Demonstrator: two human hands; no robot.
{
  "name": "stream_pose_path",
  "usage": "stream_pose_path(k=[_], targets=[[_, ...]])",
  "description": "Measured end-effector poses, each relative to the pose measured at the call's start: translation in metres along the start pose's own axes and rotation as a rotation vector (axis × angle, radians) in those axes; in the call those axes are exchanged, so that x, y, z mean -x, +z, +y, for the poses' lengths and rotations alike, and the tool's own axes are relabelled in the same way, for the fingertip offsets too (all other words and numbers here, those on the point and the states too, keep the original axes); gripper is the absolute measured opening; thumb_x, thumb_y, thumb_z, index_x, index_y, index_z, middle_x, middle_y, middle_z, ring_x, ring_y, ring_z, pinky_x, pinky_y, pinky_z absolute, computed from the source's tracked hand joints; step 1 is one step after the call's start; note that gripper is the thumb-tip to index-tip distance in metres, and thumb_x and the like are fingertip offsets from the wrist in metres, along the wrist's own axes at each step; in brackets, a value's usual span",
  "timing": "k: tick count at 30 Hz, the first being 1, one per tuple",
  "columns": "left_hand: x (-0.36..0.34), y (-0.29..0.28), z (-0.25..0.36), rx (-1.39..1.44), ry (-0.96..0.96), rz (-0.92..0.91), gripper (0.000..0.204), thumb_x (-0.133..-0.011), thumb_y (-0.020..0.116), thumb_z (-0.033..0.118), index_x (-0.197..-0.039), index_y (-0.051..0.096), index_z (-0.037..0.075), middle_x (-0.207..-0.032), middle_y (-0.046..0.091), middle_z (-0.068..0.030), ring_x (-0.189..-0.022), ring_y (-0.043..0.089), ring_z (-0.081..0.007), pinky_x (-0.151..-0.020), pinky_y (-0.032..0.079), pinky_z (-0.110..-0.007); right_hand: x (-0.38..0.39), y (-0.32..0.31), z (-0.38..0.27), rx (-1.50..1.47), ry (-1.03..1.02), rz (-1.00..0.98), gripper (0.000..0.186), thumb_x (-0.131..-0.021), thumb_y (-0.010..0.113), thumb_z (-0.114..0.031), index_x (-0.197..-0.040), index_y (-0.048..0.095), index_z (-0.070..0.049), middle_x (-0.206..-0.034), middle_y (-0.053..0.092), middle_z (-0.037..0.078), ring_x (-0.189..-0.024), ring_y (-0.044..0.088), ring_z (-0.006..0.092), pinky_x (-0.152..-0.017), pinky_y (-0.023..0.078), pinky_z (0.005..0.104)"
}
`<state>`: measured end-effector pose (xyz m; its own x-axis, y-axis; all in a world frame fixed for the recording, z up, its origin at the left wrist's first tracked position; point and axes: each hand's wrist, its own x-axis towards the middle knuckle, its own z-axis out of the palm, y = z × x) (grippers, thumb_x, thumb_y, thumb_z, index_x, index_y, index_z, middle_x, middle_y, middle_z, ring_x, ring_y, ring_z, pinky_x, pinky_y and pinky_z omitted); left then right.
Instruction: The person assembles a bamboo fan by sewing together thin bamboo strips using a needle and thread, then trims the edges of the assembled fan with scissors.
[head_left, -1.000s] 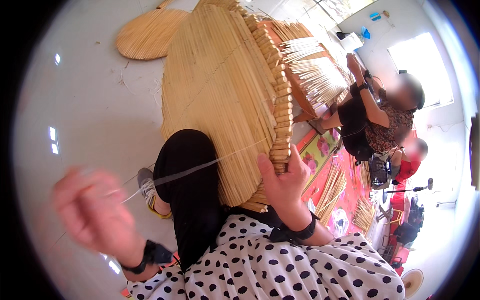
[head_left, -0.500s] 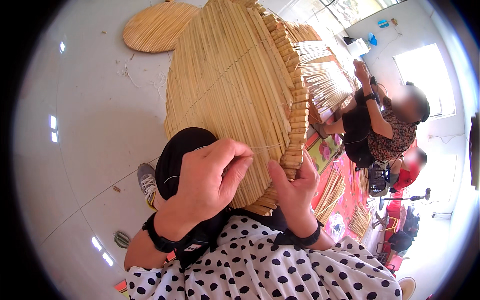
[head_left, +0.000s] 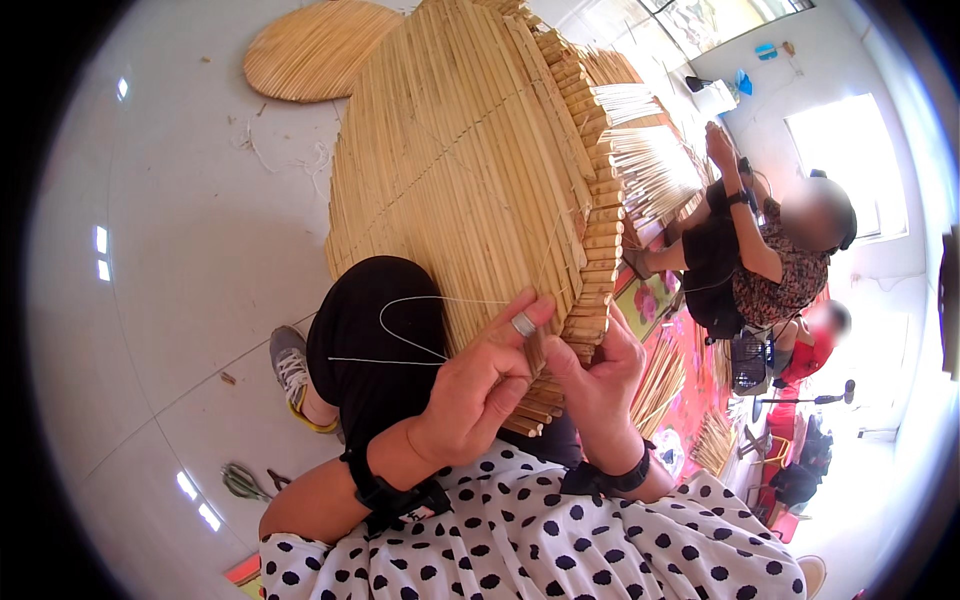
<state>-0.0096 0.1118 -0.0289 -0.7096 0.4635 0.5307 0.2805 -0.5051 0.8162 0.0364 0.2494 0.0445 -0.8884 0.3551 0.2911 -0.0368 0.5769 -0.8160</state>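
Observation:
A large rounded panel (head_left: pixel 440 200) of pale dried stalks, laid side by side and stitched, leans up from my lap. Along its right edge runs a thick border of short stalk bundles (head_left: pixel 605 240). My right hand (head_left: pixel 608 385) grips this border near the bottom, thumb on top and fingers behind. Beside it, my left hand (head_left: pixel 480 385) is bent with its fingers closed at the panel's lower edge; what they pinch is hidden. A metal band (head_left: pixel 523 324) circles one left finger. White thread (head_left: pixel 384 312) loops from this hand across my dark-clothed knee (head_left: pixel 365 335).
A round stalk mat (head_left: pixel 310 50) lies on the pale tiled floor, upper left. Scissors (head_left: pixel 243 481) rest on the floor, lower left. At right, a seated person (head_left: pixel 770 240) works beside fanned stalks (head_left: pixel 650 165); another in red (head_left: pixel 810 350) sits farther off. Loose stalks (head_left: pixel 660 380) cover a red mat.
My left hand has moved right and down, from pulling thread above the panel to the edge beside my right hand. The thread now hangs slack in a loop over my knee.

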Motion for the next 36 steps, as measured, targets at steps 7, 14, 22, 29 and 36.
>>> stream_pose_path(k=[7,14,22,29,36], targets=[[0.002,-0.002,0.005,0.102,-0.022,0.030,0.006,-0.099,0.046,0.007,-0.097,0.047,0.002,-0.140,0.042,-0.0341,-0.140,0.030,-0.0433,-0.110,0.030,-0.041,0.000,0.003,-0.005,0.007,0.096,0.020,0.018,-0.074,0.077,-0.002,-0.091,0.069,0.001,-0.084,0.062,0.004,-0.068,0.058,0.0087,-0.059,0.045,0.0235],[-0.002,-0.011,0.008,0.151,-0.092,0.079,0.003,-0.096,0.047,0.003,-0.098,0.047,0.000,-0.134,0.051,-0.0301,-0.129,0.049,-0.0352,-0.102,0.040,-0.036,0.002,0.015,-0.003,0.055,0.070,0.139,0.013,-0.077,0.074,-0.001,-0.088,0.068,0.002,-0.077,0.061,0.004,-0.065,0.056,0.0077,-0.057,0.044,0.0229],[-0.030,-0.038,0.043,-0.499,-0.159,0.071,0.010,-0.080,0.066,-0.001,-0.084,0.059,0.003,-0.083,0.063,-0.0104,-0.070,0.064,-0.0250,-0.059,0.048,-0.030,0.001,0.012,0.001,0.110,0.024,0.143,0.012,-0.076,0.074,-0.001,-0.086,0.067,0.002,-0.075,0.061,0.005,-0.060,0.054,0.0085,-0.054,0.042,0.0236],[-0.034,-0.038,0.050,-0.690,-0.042,0.054,0.012,-0.076,0.069,0.002,-0.082,0.059,0.006,-0.068,0.060,-0.0050,-0.057,0.061,-0.0231,-0.048,0.045,-0.031,-0.003,0.014,-0.001,0.178,-0.064,0.153,0.015,-0.075,0.076,-0.003,-0.085,0.067,0.002,-0.073,0.060,0.006,-0.058,0.054,0.0115,-0.054,0.042,0.0250],[-0.038,-0.038,0.055,-0.728,-0.061,0.010,0.010,-0.077,0.069,-0.004,-0.082,0.062,0.002,-0.064,0.060,-0.0088,-0.052,0.058,-0.0243,-0.047,0.043,-0.030,-0.002,0.012,-0.003,0.243,-0.086,0.155,0.016,-0.074,0.077,-0.004,-0.084,0.065,0.001,-0.074,0.060,0.007,-0.057,0.055,0.0147,-0.053,0.042,0.0265]])
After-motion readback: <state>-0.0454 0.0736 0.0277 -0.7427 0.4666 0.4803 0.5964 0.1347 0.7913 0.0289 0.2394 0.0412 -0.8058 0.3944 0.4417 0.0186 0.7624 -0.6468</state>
